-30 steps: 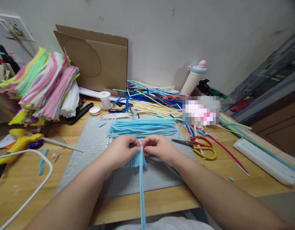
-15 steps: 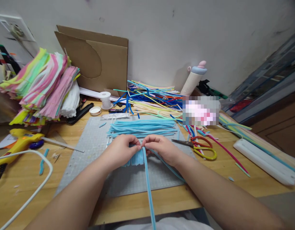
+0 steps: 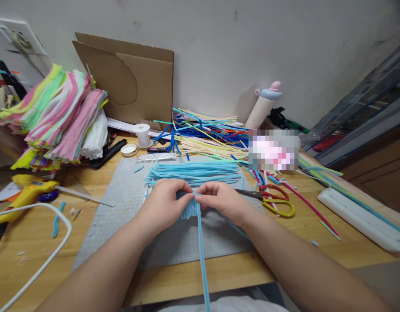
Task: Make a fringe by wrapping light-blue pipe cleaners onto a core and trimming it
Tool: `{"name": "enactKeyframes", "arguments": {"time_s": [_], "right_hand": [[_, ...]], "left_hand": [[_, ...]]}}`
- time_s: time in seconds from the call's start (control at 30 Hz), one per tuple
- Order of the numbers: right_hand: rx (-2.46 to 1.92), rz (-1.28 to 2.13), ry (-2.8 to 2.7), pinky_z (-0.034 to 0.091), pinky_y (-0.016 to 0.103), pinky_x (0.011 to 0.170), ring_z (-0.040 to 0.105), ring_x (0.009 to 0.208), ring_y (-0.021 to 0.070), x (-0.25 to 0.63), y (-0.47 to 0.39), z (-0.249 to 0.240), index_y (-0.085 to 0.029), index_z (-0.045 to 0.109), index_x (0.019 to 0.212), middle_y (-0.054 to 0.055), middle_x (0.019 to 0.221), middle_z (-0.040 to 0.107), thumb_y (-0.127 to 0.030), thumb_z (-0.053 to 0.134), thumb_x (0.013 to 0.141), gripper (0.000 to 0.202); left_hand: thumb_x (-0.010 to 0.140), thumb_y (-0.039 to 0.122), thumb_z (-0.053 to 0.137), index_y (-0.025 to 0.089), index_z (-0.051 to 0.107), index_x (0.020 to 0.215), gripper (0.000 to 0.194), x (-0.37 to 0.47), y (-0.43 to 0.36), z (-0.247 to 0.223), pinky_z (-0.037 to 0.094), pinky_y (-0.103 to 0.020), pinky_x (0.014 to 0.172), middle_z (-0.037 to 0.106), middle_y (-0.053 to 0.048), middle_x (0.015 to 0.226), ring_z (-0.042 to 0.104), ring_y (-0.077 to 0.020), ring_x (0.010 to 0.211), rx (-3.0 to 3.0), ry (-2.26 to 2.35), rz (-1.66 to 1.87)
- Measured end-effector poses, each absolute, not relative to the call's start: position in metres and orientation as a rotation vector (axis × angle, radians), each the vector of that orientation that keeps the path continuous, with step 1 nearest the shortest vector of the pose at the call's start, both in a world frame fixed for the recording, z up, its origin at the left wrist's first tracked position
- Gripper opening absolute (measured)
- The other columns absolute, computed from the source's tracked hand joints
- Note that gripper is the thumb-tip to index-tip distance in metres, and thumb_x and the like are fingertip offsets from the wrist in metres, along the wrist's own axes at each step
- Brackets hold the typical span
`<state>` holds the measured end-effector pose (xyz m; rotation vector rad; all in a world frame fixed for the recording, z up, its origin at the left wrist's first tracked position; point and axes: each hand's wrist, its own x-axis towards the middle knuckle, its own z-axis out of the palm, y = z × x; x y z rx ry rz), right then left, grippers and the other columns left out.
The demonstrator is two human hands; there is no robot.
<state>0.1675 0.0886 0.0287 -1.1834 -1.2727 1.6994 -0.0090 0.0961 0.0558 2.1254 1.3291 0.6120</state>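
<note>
Both hands meet above the grey cutting mat [image 3: 122, 208], fingertips almost touching. My left hand [image 3: 170, 200] is closed on a blue fringe-like piece made of pipe cleaners [image 3: 189, 211], which hangs below its fingers. With thumb and forefinger, my right hand [image 3: 219, 199] pinches a blue pipe cleaner [image 3: 201, 247] at the edge of that piece; its long end runs down toward my lap. Another blue strand trails under my right wrist. Just beyond the hands lies a pile of loose blue pipe cleaners [image 3: 193, 171]. The fingertips partly hide the joining point.
Scissors [image 3: 278, 201] lie right of my right hand, blades toward it. A yellow glue gun [image 3: 27, 195] and white cable [image 3: 68, 229] are at left. Bundled pipe cleaners [image 3: 63, 117], cardboard [image 3: 151, 86], a spool [image 3: 143, 135] and a bottle [image 3: 263, 106] stand behind. A white bar [image 3: 359, 219] lies right.
Both hands have risen slightly with the blue piece, and less of it shows below the left fingers. The right thumb and forefinger have shifted onto the strand's top.
</note>
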Motion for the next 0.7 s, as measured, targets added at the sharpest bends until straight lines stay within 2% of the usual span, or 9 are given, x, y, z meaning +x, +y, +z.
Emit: {"name": "enactKeyframes", "arguments": {"time_s": [0.33, 0.47, 0.6, 0.7], "right_hand": [[-1.204, 1.615, -1.336, 0.040, 0.024, 0.058, 0.053, 0.057, 0.0098, 0.1693, 0.0904, 0.0264, -0.013, 0.066, 0.076, 0.000, 0.065, 0.062, -0.034, 0.075, 0.061, 0.027], [-1.202, 1.614, -1.331, 0.039, 0.024, 0.057, 0.052, 0.056, 0.0097, 0.1689, 0.0906, 0.0260, -0.014, 0.065, 0.076, -0.001, 0.064, 0.061, -0.036, 0.075, 0.061, 0.028], [-1.139, 1.607, -1.338, 0.041, 0.025, 0.060, 0.053, 0.059, 0.0102, 0.1689, 0.0916, 0.0260, -0.014, 0.065, 0.075, 0.000, 0.064, 0.060, -0.039, 0.072, 0.067, 0.027], [-1.108, 1.645, -1.315, 0.042, 0.025, 0.060, 0.053, 0.059, 0.0102, 0.1686, 0.0923, 0.0257, -0.015, 0.065, 0.078, 0.000, 0.066, 0.061, -0.037, 0.072, 0.065, 0.027]], "left_hand": [[0.079, 0.030, 0.054, 0.020, 0.066, 0.076, 0.016, -0.0080, 0.0963, 0.0557, 0.040, -0.027, 0.067, 0.069, 0.000, 0.077, 0.058, -0.0167, 0.070, 2.066, 1.327, 0.634], [0.078, 0.032, 0.053, 0.019, 0.066, 0.077, 0.019, -0.0083, 0.0956, 0.0561, 0.040, -0.027, 0.064, 0.068, 0.000, 0.076, 0.057, -0.0165, 0.067, 2.008, 1.334, 0.606], [0.078, 0.036, 0.052, 0.019, 0.066, 0.080, 0.022, -0.0098, 0.0965, 0.0557, 0.039, -0.027, 0.059, 0.068, 0.000, 0.075, 0.056, -0.0164, 0.066, 1.955, 1.333, 0.604], [0.078, 0.035, 0.053, 0.020, 0.066, 0.079, 0.020, -0.0102, 0.0974, 0.0554, 0.040, -0.026, 0.061, 0.068, 0.001, 0.077, 0.057, -0.0164, 0.068, 1.950, 1.338, 0.650]]}}
